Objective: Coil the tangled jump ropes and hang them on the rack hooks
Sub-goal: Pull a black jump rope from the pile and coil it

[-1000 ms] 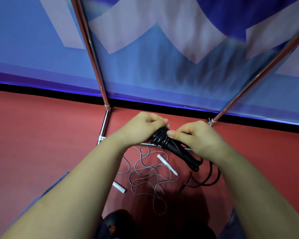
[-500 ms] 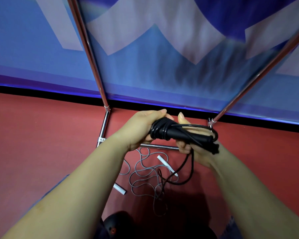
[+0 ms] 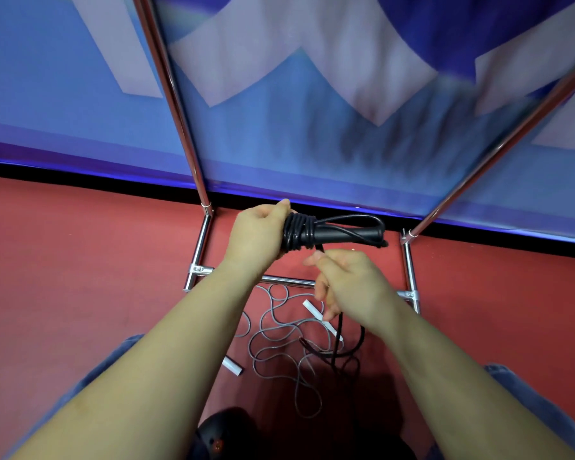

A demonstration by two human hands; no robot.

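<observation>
**Black rope half wound, grey rope waiting**

The left hand [image 3: 259, 234] grips the black rope [image 3: 329, 232] by its handles, cord turns bunched beside the fingers. The right hand [image 3: 349, 287], just below, pinches the loose cord, its tail trailing to the floor [image 3: 80, 277]. Slack tension could let the turns slip off. The grey rope [image 3: 279, 340] lies tangled beneath both hands, before the rack [image 3: 196, 257].
</observation>
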